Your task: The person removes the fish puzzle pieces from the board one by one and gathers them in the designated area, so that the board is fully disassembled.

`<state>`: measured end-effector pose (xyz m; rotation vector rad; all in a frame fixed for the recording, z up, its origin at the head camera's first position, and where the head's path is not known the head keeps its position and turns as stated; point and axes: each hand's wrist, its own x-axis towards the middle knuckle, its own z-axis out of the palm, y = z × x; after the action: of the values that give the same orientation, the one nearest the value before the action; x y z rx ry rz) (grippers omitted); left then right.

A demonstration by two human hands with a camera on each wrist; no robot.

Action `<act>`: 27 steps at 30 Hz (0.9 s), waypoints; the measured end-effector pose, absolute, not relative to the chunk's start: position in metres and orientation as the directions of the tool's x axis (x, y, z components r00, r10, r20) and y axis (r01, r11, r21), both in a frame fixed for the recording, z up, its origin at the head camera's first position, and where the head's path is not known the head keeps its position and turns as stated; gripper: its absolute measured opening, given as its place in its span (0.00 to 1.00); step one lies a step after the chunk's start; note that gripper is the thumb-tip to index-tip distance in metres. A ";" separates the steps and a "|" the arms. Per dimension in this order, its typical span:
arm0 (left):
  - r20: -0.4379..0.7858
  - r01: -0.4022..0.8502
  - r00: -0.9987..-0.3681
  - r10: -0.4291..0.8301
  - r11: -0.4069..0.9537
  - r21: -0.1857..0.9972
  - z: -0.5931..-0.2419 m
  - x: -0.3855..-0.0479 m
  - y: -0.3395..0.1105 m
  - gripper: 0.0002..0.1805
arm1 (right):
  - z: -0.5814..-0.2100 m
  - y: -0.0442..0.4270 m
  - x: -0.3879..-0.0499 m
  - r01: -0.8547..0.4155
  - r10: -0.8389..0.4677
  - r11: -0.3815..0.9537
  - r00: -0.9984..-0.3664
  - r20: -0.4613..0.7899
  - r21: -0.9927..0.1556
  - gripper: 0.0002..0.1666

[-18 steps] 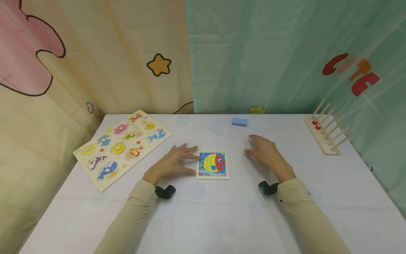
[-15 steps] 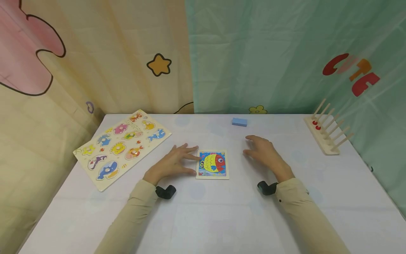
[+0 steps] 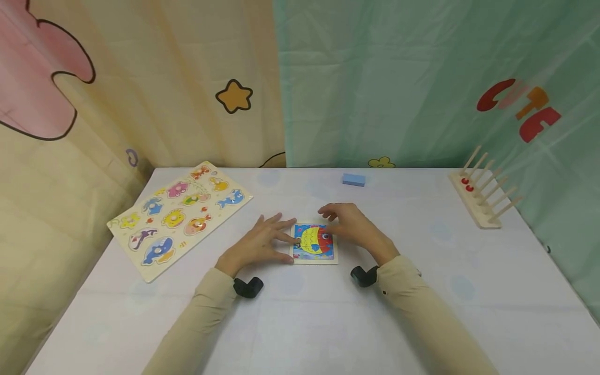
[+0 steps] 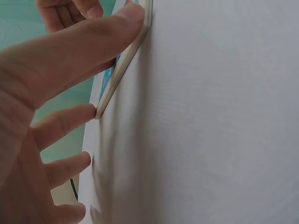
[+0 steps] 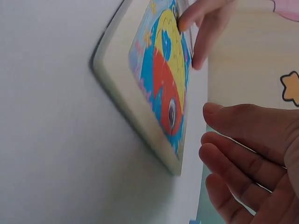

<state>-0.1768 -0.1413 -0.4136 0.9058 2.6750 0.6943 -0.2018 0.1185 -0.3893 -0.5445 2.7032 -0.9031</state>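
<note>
A small square fish puzzle (image 3: 309, 241) in a pale wooden frame lies flat on the white table. My left hand (image 3: 257, 244) rests at its left side with fingers spread; in the left wrist view the thumb (image 4: 133, 13) lies on the frame's edge, and the right wrist view has a fingertip over the picture. Over the right side of the puzzle hovers my right hand (image 3: 355, 228), fingers loosely bent and apart from the board in the right wrist view (image 5: 252, 158). Nothing is between its thumb and fingers.
A larger sea-animal knob puzzle (image 3: 180, 221) lies slanted at the left. One blue block (image 3: 353, 180) sits near the table's back edge. To the right stands a wooden peg rack (image 3: 480, 205) with several pegs and red beads. Printed curtains hang behind the table.
My right hand has come in from the right to over the puzzle's right side, its fingers more bent. The left hand has shifted slightly right, further over the puzzle's left edge.
</note>
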 end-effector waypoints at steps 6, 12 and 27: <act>-0.099 0.501 -0.787 0.609 0.724 0.474 -0.409 -0.175 -0.142 0.29 | -0.390 0.089 -0.205 -0.332 -0.500 0.707 -0.859 -0.110 -0.625 0.23; -0.106 0.506 -0.783 0.613 0.727 0.464 -0.408 -0.176 -0.140 0.29 | -0.393 0.074 -0.207 -0.329 -0.520 0.707 -0.842 -0.145 -0.626 0.22; -0.109 0.505 -0.787 0.608 0.735 0.452 -0.408 -0.177 -0.139 0.30 | -0.375 0.052 -0.208 -0.431 -0.548 0.814 -0.793 -0.267 -0.390 0.21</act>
<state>-0.1774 -0.1392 -0.4082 0.8782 2.6883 0.5932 -0.2081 0.0522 -0.3750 -0.7373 2.6284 -0.4409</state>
